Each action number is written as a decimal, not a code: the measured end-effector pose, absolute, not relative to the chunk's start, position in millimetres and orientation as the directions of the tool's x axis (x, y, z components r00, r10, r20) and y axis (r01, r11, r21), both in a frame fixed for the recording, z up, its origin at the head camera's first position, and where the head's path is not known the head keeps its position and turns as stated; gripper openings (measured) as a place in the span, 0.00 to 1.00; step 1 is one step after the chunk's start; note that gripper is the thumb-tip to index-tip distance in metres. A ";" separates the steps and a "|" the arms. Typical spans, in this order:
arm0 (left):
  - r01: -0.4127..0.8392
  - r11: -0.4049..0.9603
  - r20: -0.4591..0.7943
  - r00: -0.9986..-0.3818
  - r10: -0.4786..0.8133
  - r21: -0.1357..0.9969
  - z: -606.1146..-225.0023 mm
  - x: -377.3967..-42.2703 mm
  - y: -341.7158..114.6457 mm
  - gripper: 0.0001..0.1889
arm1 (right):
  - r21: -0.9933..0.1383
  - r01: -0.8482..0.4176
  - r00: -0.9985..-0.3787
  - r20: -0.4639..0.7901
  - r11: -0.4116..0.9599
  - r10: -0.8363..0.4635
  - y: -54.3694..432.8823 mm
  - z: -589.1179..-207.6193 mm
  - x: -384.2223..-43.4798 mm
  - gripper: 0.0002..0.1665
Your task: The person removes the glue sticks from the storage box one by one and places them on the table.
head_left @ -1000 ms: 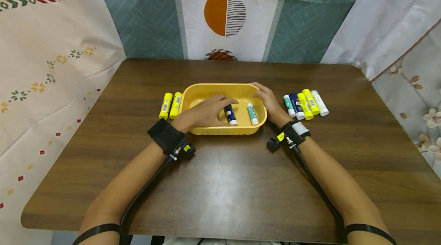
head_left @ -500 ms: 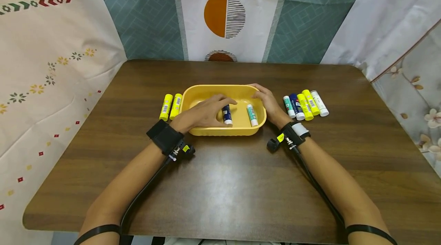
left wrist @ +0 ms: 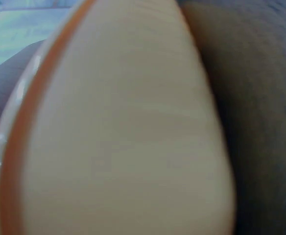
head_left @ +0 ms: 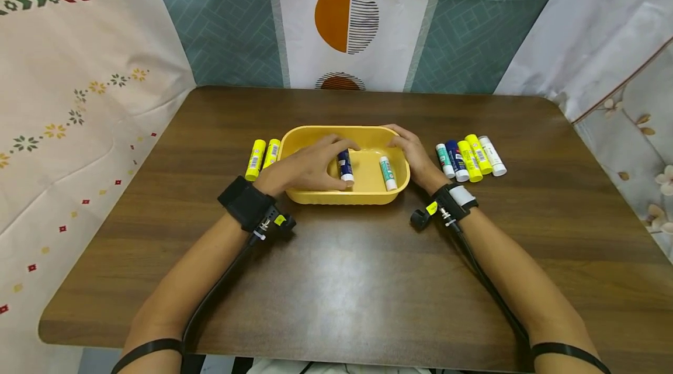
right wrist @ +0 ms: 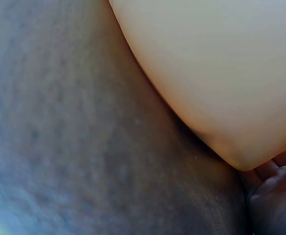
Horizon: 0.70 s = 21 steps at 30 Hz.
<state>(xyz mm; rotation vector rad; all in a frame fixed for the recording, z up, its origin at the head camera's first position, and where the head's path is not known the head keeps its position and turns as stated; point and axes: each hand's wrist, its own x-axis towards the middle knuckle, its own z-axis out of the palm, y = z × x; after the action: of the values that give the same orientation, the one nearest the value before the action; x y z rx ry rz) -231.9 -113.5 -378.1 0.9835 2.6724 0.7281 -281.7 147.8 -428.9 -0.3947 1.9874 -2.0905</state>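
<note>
A yellow plastic tray [head_left: 342, 198] sits in the middle of the wooden table; its wall [left wrist: 123, 127] fills much of the left wrist view. My left hand [head_left: 310, 168] reaches over the tray's left end, thumb and fingers curved round the two ends of a dark blue glue stick [head_left: 344, 162] with a white cap. Some of its fingers are hidden behind the hand. A teal-and-white glue stick [head_left: 387, 172] lies at the tray's right. My right hand [head_left: 417, 163] grips the tray's right end, thumb over the rim. In the right wrist view, fingers [right wrist: 275, 181] show beside the tray wall.
Two yellow glue sticks [head_left: 256, 159] lie on the table left of the tray, one partly behind my left wrist. Right of the tray, several glue sticks [head_left: 469, 160] in teal, blue, yellow and white lie in a row. Cables run along both forearms.
The blue glue stick has shifted left and a little away from me, closer into my left palm. My right hand keeps its place on the tray.
</note>
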 end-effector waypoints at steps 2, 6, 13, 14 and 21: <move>0.548 0.656 -0.016 -0.761 0.648 0.519 -373.3 -231.8 -116.5 0.40 | -0.998 -0.018 -0.937 0.038 -0.061 -0.346 148.2 -429.3 -281.5 0.24; 0.526 0.669 -0.014 -0.780 0.625 0.525 -363.1 -231.3 -123.3 0.39 | -0.996 -0.022 -0.936 0.052 -0.090 -0.349 148.0 -429.5 -281.3 0.24; 0.531 0.656 0.046 -0.794 0.606 0.536 -348.3 -231.5 -133.9 0.38 | -0.994 -0.017 -0.940 0.052 -0.105 -0.338 147.0 -429.3 -282.4 0.23; 0.536 0.651 0.057 -0.793 0.607 0.537 -346.9 -231.7 -135.4 0.38 | -0.995 -0.020 -0.940 0.054 -0.102 -0.336 146.9 -429.3 -282.7 0.23; 0.540 0.652 0.088 -0.801 0.592 0.533 -341.1 -234.7 -148.1 0.38 | -0.997 -0.032 -0.943 0.054 -0.074 -0.329 147.1 -430.1 -283.1 0.23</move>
<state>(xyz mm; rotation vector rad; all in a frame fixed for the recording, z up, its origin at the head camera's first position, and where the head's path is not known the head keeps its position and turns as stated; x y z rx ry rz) -234.7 -148.1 -341.1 0.9507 2.7692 0.8460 -283.1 147.1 -430.1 -0.3952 1.9844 -2.1261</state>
